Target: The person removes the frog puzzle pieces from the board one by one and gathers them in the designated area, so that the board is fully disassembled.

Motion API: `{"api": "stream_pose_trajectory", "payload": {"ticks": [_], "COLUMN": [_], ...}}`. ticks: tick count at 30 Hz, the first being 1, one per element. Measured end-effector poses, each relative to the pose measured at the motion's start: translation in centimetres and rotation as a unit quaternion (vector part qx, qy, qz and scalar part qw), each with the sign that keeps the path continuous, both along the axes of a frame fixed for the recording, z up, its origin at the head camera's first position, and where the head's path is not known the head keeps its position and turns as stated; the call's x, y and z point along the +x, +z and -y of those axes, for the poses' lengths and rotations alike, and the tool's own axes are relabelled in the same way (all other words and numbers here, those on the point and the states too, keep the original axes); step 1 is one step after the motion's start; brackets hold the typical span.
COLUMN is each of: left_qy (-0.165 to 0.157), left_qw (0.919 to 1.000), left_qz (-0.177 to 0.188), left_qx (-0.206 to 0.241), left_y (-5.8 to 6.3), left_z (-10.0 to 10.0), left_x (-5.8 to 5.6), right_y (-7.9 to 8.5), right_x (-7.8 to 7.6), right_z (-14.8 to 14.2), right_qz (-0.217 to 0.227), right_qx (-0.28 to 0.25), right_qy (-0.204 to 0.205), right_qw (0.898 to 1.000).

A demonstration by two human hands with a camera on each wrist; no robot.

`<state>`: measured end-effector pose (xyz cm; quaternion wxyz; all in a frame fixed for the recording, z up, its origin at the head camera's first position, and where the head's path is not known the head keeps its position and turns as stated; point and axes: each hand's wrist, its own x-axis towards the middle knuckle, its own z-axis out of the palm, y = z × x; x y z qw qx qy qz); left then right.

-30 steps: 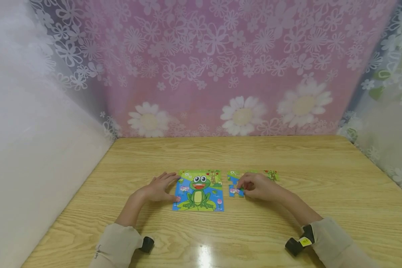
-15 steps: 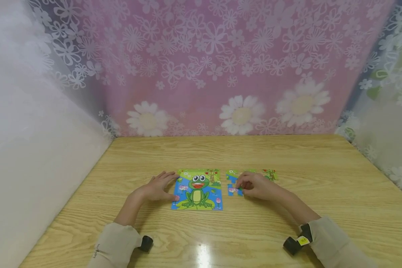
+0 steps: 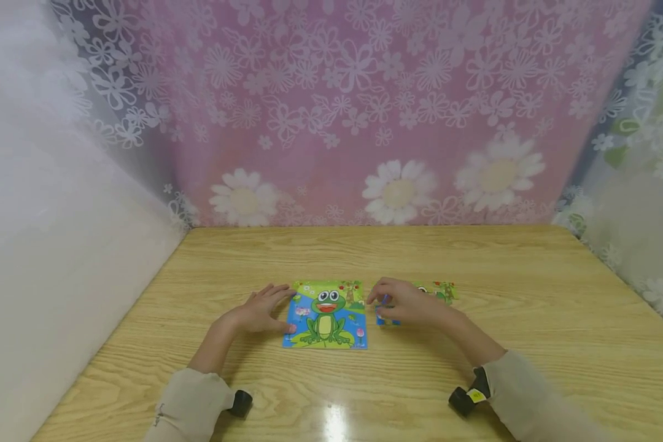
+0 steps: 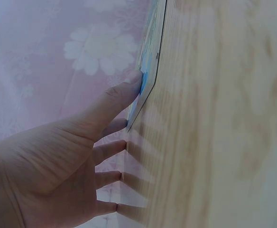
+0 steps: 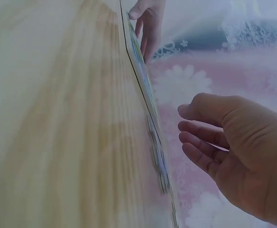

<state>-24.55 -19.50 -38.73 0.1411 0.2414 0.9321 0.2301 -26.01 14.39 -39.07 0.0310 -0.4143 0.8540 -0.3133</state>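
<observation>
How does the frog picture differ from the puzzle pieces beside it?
The frog picture is a square showing the whole frog; the visible puzzle pieces show only parts, in an irregular outline. The left hand touches the frog picture; the right hand is above the puzzle pieces, partly hiding them. Both lie on the table.

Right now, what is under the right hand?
Under the right hand are puzzle pieces on the table: blue shows at its near side, green with red spots at its far side. The hand hides the middle, so how they join there cannot be seen.
</observation>
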Motion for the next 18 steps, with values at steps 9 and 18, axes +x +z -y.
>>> {"api": "stream_pose_trajectory", "payload": {"ticks": [9, 18], "left_qy": [-0.005, -0.01], "left_qw": [1.0, 0.9999], "left_qz": [-0.004, -0.004], "left_qx": [0.0, -0.001], "left_y": [-0.1, 0.0], "left_z": [0.0, 0.0], "left_x": [-0.2, -0.2], "right_y": [0.2, -0.5], "right_x": [-0.9, -1.2], "right_z": [4.5, 7.6], "right_qz": [0.025, 0.03], "right_qx": [0.032, 0.085], "right_qy": [-0.005, -0.026], "right_qw": [0.999, 0.996]}}
